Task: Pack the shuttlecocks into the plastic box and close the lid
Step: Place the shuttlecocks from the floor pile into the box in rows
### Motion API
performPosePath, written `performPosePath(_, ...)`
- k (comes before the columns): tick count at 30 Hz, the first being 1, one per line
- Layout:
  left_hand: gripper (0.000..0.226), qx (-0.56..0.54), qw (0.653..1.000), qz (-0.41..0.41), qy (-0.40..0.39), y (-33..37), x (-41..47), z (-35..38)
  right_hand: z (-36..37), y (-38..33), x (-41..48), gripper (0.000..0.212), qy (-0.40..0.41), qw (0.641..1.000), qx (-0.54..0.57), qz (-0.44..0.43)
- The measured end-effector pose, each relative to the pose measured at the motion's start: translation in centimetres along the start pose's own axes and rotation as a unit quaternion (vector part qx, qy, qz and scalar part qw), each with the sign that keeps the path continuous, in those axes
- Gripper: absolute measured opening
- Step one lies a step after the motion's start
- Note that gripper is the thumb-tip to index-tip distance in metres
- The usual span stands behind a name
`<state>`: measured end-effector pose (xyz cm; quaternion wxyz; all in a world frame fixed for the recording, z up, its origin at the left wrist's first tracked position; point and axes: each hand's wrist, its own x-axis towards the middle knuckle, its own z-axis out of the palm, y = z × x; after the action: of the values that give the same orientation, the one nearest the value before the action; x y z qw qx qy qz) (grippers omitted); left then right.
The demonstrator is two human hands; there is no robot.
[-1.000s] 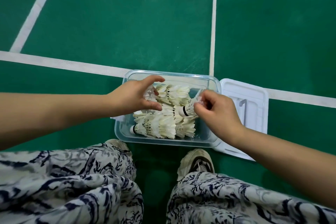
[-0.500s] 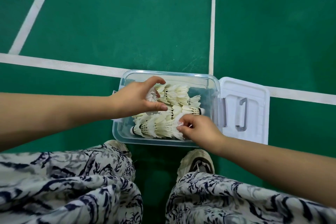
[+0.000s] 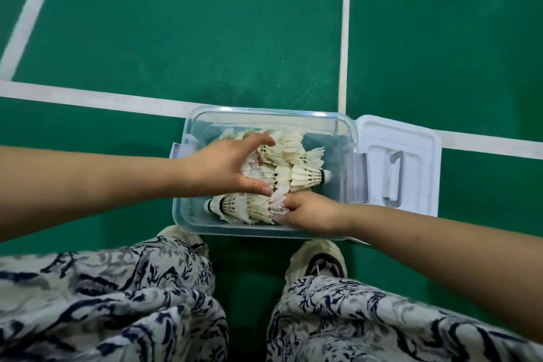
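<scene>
The clear rectangular plastic box (image 3: pixel 266 123) sits on the green court floor (image 3: pixel 205 23), full of white feathered shuttlecocks (image 3: pixel 293 173) (cork tips sideways). The left hand (image 3: pixel 226 169) cups the pile, fingers spread; the right hand (image 3: pixel 308 211) pinches feathers. The white moulded lid (image 3: pixel 411 150) lies beside the box.

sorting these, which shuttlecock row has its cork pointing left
The near row, by the right hand: its black-banded cork points left; the row behind points right.
</scene>
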<state>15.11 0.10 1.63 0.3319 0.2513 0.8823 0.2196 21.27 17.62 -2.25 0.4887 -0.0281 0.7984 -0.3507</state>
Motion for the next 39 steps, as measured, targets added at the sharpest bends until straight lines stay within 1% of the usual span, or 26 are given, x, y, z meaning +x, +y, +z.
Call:
performPosePath(1,0.084,0.0,1.0,0.004,0.0,0.1,0.0,0.0,-0.1,0.0,-0.1,0.023,-0.007,1.0,0.01,0.005)
performPosePath(3,0.084,-0.001,1.0,0.011,0.003,0.2,-0.1,0.1,-0.4,-0.2,-0.4,0.011,-0.012,1.0,0.01,0.011)
performPosePath(4,0.085,-0.003,1.0,0.013,0.004,0.3,-0.2,0.2,-0.7,-0.4,-0.7,0.012,-0.006,1.0,0.009,0.013)
performPosePath(6,0.086,-0.004,1.0,0.019,0.001,0.6,-0.3,0.2,-1.5,-0.8,-1.2,0.012,0.041,0.999,0.01,0.024)
performPosePath(7,0.087,-0.003,1.0,0.023,0.0,0.8,-0.3,0.3,-1.9,-0.9,-1.5,0.018,0.074,0.997,0.01,0.032)
performPosePath(9,0.088,-0.001,1.0,0.029,0.001,1.2,-0.4,0.3,-2.5,-1.0,-2.3,0.038,0.148,0.988,0.006,0.037)
performPosePath(11,0.092,-0.004,1.0,0.029,0.006,1.7,-0.3,0.4,-2.7,-1.3,-3.1,0.044,0.211,0.977,-0.011,-0.009)
performPosePath(13,0.096,-0.024,0.999,0.02,0.017,2.1,0.0,0.3,-2.4,-1.5,-3.9,0.044,0.247,0.964,-0.049,-0.081)
performPosePath(15,0.097,-0.051,0.998,0.013,0.034,2.6,0.5,0.0,-1.9,-1.8,-4.3,0.041,0.245,0.958,-0.075,-0.131)
performPosePath(18,0.089,-0.075,0.996,0.011,0.05,3.2,1.1,-0.3,-1.2,-1.8,-4.2,0.037,0.24,0.958,-0.059,-0.148)
performPosePath(21,0.087,-0.091,0.995,0.019,0.048,3.5,1.3,-0.2,-1.5,-1.3,-3.8,0.017,0.276,0.946,-0.013,-0.166)
performPosePath(23,0.092,-0.099,0.994,0.016,0.045,3.7,1.5,-0.3,-1.6,-1.0,-3.8,0.01,0.292,0.941,-0.012,-0.17)
performPosePath(26,0.087,-0.107,0.993,0.008,0.039,3.6,1.7,-0.3,-1.9,-0.4,-3.7,0.018,0.313,0.93,-0.057,-0.182)
performPosePath(28,0.085,-0.14,0.99,-0.001,0.034,3.5,1.7,-0.5,-2.5,0.0,-4.0,0.026,0.331,0.922,-0.081,-0.182)
performPosePath(29,0.088,-0.147,0.989,-0.003,0.035,3.3,1.7,-0.5,-2.9,0.3,-4.1,0.026,0.343,0.918,-0.086,-0.178)
performPosePath(31,0.093,-0.123,0.992,-0.003,0.04,2.6,1.8,-0.5,-3.8,0.8,-4.5,0.02,0.366,0.912,-0.09,-0.161)
performPosePath(33,0.089,-0.104,0.994,-0.008,0.035,1.9,1.8,-0.4,-4.5,1.0,-4.9,0.021,0.375,0.912,-0.095,-0.138)
performPosePath(36,0.081,-0.077,0.997,-0.014,0.011,1.0,1.5,0.4,-4.9,0.6,-5.1,0.021,0.356,0.919,-0.141,-0.098)
performPosePath(39,0.072,-0.037,0.999,0.001,-0.023,0.4,1.0,1.3,-3.9,0.6,-4.6,0.021,0.277,0.939,-0.187,-0.082)
